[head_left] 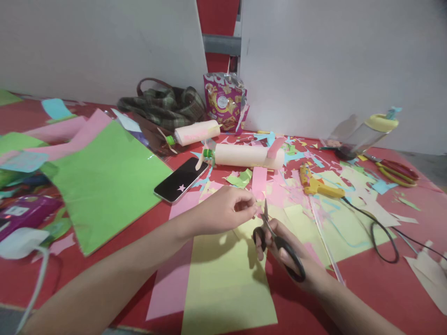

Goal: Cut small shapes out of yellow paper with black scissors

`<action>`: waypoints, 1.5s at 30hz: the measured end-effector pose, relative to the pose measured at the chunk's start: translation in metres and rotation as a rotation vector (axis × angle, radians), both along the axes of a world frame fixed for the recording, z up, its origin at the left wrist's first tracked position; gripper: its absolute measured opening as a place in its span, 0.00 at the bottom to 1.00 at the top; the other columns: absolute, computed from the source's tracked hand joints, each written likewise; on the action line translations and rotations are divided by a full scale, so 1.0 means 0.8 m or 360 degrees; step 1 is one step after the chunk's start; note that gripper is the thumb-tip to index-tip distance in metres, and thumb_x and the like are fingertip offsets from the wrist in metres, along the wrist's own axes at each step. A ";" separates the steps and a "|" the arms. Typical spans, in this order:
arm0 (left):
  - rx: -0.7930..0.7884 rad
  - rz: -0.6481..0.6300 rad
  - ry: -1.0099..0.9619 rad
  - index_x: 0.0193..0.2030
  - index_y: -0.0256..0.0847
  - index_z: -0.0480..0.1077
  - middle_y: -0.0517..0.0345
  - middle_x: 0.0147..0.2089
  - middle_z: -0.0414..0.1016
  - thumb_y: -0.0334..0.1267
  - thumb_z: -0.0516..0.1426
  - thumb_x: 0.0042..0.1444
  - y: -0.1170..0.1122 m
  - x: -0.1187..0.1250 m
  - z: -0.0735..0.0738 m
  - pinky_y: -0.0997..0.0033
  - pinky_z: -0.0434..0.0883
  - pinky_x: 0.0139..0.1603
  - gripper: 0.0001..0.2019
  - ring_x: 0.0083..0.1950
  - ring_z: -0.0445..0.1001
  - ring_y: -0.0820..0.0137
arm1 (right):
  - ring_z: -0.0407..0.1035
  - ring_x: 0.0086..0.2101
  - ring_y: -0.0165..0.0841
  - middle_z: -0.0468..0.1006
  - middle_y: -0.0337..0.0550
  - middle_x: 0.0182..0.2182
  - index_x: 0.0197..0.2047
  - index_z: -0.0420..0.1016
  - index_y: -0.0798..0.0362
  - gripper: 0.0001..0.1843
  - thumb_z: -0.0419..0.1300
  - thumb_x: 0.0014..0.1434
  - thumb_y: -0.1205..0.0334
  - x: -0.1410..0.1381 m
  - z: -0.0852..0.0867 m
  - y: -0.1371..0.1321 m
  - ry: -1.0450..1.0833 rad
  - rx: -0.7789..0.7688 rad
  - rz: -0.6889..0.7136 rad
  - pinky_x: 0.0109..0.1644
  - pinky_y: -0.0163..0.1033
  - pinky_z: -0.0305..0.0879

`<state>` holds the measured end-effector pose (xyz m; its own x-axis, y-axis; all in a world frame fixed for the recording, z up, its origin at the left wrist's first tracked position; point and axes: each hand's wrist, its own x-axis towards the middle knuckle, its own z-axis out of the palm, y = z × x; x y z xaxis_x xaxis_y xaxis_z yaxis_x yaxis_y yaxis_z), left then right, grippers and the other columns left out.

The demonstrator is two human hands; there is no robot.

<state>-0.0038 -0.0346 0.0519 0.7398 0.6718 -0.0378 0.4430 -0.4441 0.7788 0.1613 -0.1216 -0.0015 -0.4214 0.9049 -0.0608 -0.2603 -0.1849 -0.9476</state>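
Looking down from the head camera, I see the right hand (289, 260) nearest me. Its thumb and fingers are threaded through the loops of black-handled scissors (279, 242), gripping them with the blades pointing up and away. I cannot tell how far the blades are parted. Just beyond, the left hand (223, 214) is closed in a fingertip pinch on a small paper scrap (258, 211), held right at the blades above the surface (377, 279). The scrap is too small for me to tell its colour.

I judge the step in hand to be trimming that scrap. A further cut would need the pinch kept firm and the fingertips clear of the blade line, since they sit very close to the tips.

Under both hands lie a yellow sheet (223, 279) and, beside it, a pink sheet (171, 284). Farther out are a large green sheet (104, 181) on the left and a dark phone (181, 185) at its edge. On the right, a yellow glue gun (316, 185) trails a black cord (380, 232) through loose offcuts.

Beyond those lies a paper-wrapped bottle (247, 156) on its side, with a second wrapped bottle (195, 132) behind it. Red-handled scissors (398, 171) and a clear bottle with a yellow lid (366, 135) sit far right. At the back are a plaid bag (164, 107) and a purple snack bag (225, 100).
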 end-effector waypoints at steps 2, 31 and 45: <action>0.0008 -0.0002 0.0000 0.22 0.36 0.59 0.61 0.26 0.66 0.38 0.45 0.52 0.000 0.000 0.000 0.77 0.59 0.30 0.12 0.28 0.63 0.76 | 0.56 0.31 0.32 0.61 0.41 0.30 0.32 0.56 0.51 0.16 0.54 0.49 0.48 0.000 -0.001 -0.001 0.0019 0.0014 0.0016 0.34 0.37 0.52; -0.0002 -0.0135 0.0167 0.24 0.36 0.64 0.63 0.22 0.63 0.37 0.45 0.51 0.008 -0.008 0.005 0.79 0.56 0.26 0.11 0.25 0.60 0.78 | 0.56 0.26 0.27 0.60 0.39 0.29 0.32 0.54 0.52 0.19 0.53 0.49 0.46 0.002 -0.005 -0.001 -0.0053 -0.0086 0.0130 0.28 0.35 0.52; -0.0029 -0.0122 0.0157 0.23 0.36 0.63 0.63 0.21 0.61 0.38 0.45 0.51 0.009 -0.009 0.006 0.78 0.55 0.26 0.12 0.25 0.59 0.77 | 0.57 0.24 0.25 0.61 0.37 0.28 0.31 0.53 0.52 0.18 0.55 0.49 0.48 0.002 -0.006 -0.001 -0.0104 -0.0142 0.0118 0.29 0.35 0.54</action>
<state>-0.0111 -0.0274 0.0569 0.7810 0.6120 -0.1243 0.4831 -0.4658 0.7414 0.1630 -0.1224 -0.0059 -0.4792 0.8612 -0.1692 -0.1814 -0.2858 -0.9410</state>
